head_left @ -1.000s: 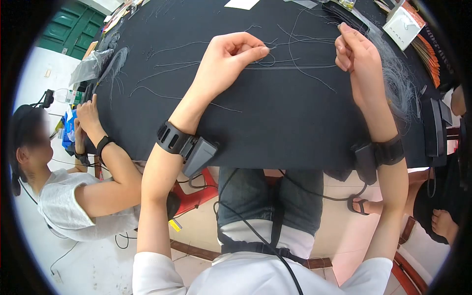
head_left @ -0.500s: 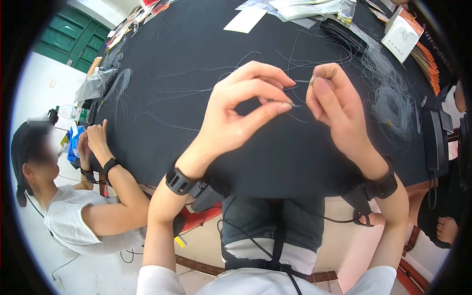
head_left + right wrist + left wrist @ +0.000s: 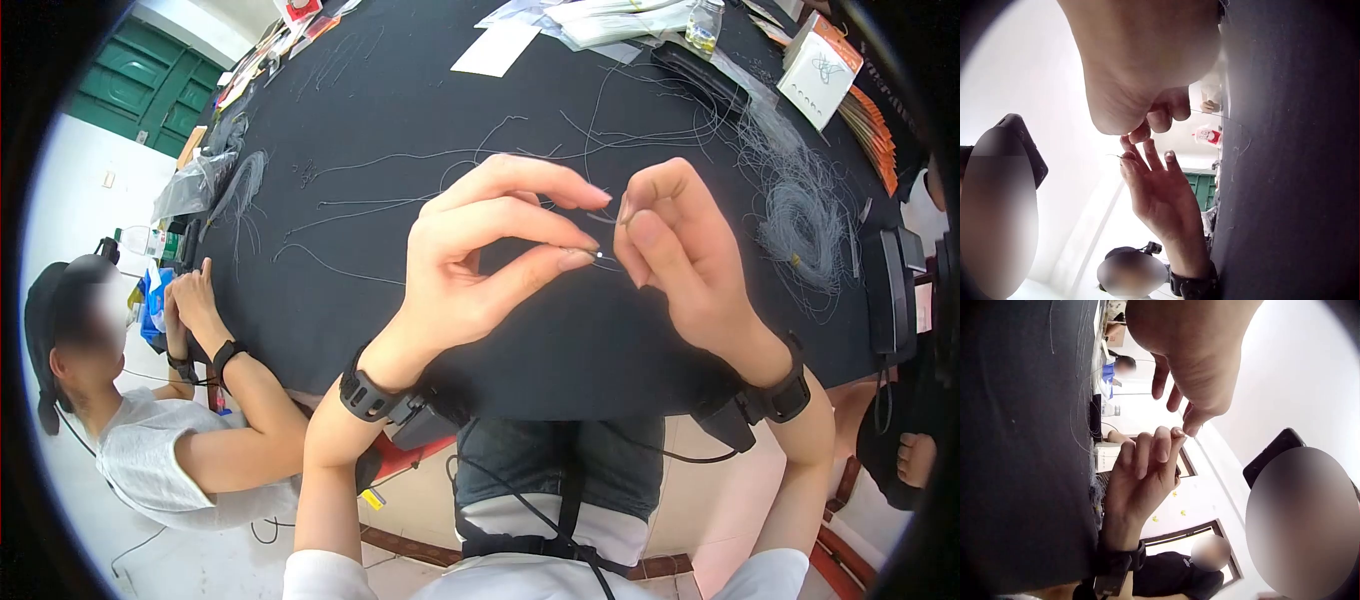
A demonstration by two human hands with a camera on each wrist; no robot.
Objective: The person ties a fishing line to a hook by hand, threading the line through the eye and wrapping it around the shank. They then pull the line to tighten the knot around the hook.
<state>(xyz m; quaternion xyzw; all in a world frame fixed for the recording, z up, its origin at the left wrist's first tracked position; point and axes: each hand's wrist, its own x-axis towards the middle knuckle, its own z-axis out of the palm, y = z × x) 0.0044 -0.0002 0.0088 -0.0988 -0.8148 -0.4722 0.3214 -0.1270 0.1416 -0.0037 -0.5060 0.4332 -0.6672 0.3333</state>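
Observation:
In the head view, the left hand (image 3: 480, 260) pinches a thin grey thread between thumb and index fingertip, and a tiny bright spot shows at that tip. Close to its right, the right hand (image 3: 690, 260) has curled fingers, its thumb pressed to the index finger on a short piece of thread (image 3: 602, 218). Both hands are raised above the black table, fingertips nearly meeting. From the right wrist view, a fine thread end sticks out past the left hand's (image 3: 1169, 206) fingertips. How the thread runs between the hands is too fine to tell.
Long loose threads (image 3: 370, 204) lie across the black table (image 3: 560, 350). At the right are a tangled thread coil (image 3: 795, 225), a white box (image 3: 820, 75) and a jar (image 3: 704, 25). White paper (image 3: 495, 50) lies at the back. Another person (image 3: 150, 420) sits at the left.
The hands have come together from wide apart, the right moving left and nearer the body. Since half a second ago both sit slightly lower in the head view, still pinching.

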